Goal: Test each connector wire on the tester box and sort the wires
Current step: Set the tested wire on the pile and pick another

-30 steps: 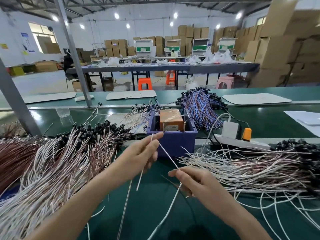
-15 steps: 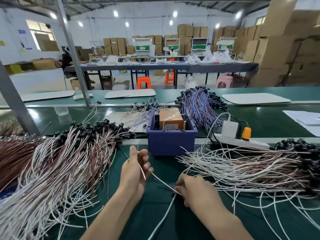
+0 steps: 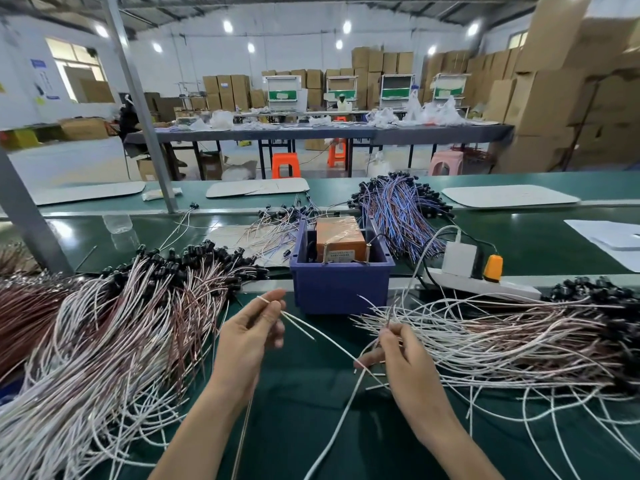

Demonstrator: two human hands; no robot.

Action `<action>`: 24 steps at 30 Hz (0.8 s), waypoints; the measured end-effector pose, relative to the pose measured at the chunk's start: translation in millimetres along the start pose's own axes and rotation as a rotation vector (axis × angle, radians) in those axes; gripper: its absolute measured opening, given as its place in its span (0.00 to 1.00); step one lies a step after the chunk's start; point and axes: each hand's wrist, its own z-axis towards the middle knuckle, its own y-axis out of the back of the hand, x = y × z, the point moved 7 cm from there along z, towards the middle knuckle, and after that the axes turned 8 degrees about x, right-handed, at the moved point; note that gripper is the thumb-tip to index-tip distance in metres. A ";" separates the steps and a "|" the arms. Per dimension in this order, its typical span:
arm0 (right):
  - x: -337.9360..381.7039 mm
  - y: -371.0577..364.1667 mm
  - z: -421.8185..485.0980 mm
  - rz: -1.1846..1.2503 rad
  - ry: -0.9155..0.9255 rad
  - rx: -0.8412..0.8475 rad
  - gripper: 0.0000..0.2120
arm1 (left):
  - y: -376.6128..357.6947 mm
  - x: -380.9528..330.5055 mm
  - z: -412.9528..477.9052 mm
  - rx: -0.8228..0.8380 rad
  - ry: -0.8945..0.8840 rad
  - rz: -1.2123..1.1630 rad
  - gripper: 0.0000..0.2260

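Green bench (image 3: 311,427), loaded with wire.
White-and-brown wire heap (image 3: 104,341) piled on the left, second heap (image 3: 502,341) sprawling right, blue bin (image 3: 341,289) between them, white power strip (image 3: 485,287) just beside the bin, blue-purple bundle (image 3: 398,209) behind.

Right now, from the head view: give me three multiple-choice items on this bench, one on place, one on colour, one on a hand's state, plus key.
1. Where is the orange taped tester box? A on a stool; B inside the blue plastic bin; C on the left wire pile.
2. What colour is the cone-shaped plug on the white power strip? A green; B black; C orange.
3. What is the left hand doing? A lying flat on the belt; B pinching a thin white wire; C hanging empty.
Key: 1 B, the bin's walls surround the box. 2 C, it reads plainly orange. 3 B, the fingers curl round the wire.
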 end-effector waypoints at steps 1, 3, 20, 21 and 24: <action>1.4 -1.9 1.3 0.014 0.014 0.011 0.09 | 0.5 1.8 0.5 -0.025 0.034 -0.143 0.09; 5.3 -6.1 3.7 0.029 0.050 0.023 0.10 | 1.3 5.5 0.8 -0.066 0.080 -0.382 0.09; -0.7 -36.5 15.4 0.133 0.100 0.151 0.16 | -4.1 18.1 -0.1 -0.260 -0.078 -0.116 0.08; -0.4 -34.1 15.0 0.122 0.114 0.139 0.16 | -3.0 20.6 0.1 -0.268 -0.055 -0.129 0.09; 3.1 -23.2 12.9 0.070 0.187 0.077 0.15 | 7.5 25.9 -1.9 -0.335 -0.011 -0.119 0.10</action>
